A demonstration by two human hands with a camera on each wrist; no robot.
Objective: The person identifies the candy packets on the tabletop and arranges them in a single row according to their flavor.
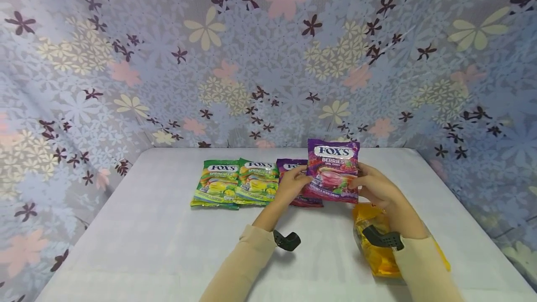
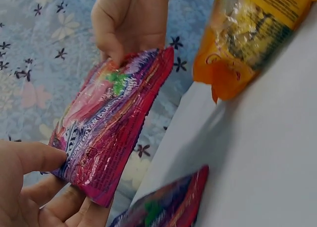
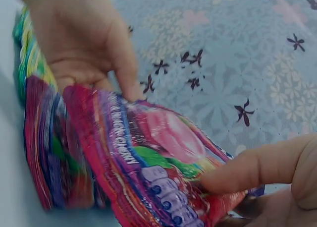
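Both hands hold a purple Fox's Berries candy bag [image 1: 333, 164] upright above the table, one hand at each side. My left hand [image 1: 292, 184] pinches its left edge, thumb in front and fingers behind, as the left wrist view shows. On the opposite edge, my right hand [image 1: 379, 190] pinches with the thumb over the front [image 3: 252, 170]. A second purple candy bag [image 1: 308, 201] lies behind the left hand, partly hidden by it and the held bag. Left of that lie two green Fox's Spring Tea bags, the nearer-to-centre green bag [image 1: 257, 183] and the outer green bag [image 1: 216, 184].
A yellow-orange bag [image 1: 371, 234] lies under the right forearm, partly covered by it. The white table [image 1: 138, 236] ends at a flowered cloth [image 1: 268, 83] behind and at the sides. Dark bands [image 1: 287, 240] sit on both wrists.
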